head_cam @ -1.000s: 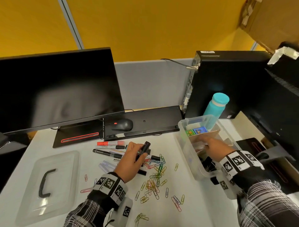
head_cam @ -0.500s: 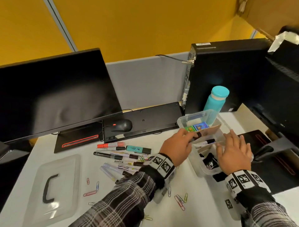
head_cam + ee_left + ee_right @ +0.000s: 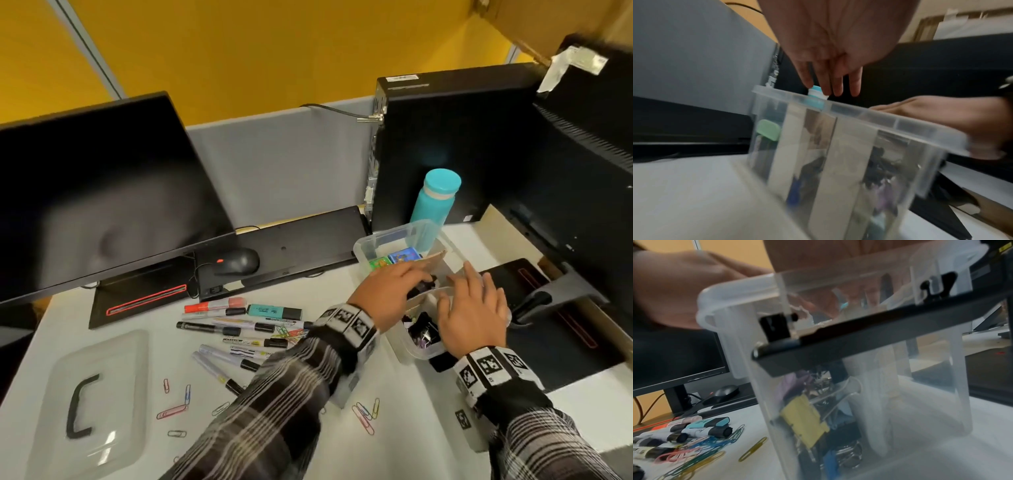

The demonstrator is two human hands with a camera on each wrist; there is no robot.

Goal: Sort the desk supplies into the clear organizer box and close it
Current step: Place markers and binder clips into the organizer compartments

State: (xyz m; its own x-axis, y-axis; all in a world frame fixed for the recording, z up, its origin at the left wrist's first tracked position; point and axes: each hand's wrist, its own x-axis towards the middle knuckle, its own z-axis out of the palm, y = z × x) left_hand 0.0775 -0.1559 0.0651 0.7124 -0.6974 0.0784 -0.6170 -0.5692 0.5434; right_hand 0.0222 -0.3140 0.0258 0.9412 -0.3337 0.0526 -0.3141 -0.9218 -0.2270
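Observation:
The clear organizer box [image 3: 363, 247] stands at the right of the desk, lid off, split by cardboard dividers [image 3: 435, 257]. Green and blue packs [image 3: 404, 257] fill its far section, binder clips [image 3: 423, 330] the near one. My left hand [image 3: 407, 277] reaches over the middle section with straight fingers [image 3: 835, 84]; a black marker [image 3: 424, 285] lies just under them. My right hand [image 3: 460, 291] lies flat over the box's right rim. Several markers [image 3: 239, 322] and paper clips [image 3: 364, 413] lie loose on the desk. The clear lid [image 3: 120, 359] with a black handle lies at the front left.
A monitor [image 3: 102, 192], a mouse [image 3: 236, 262] and an overturned keyboard [image 3: 291, 246] stand behind the markers. A teal bottle [image 3: 435, 202] and a black computer tower [image 3: 445, 144] crowd the box's far side. A second monitor's stand [image 3: 534, 301] sits to the right.
My left hand has carried a black marker from the pile on the desk over to the box. My right hand has come up out of the box and now lies flat across its rim.

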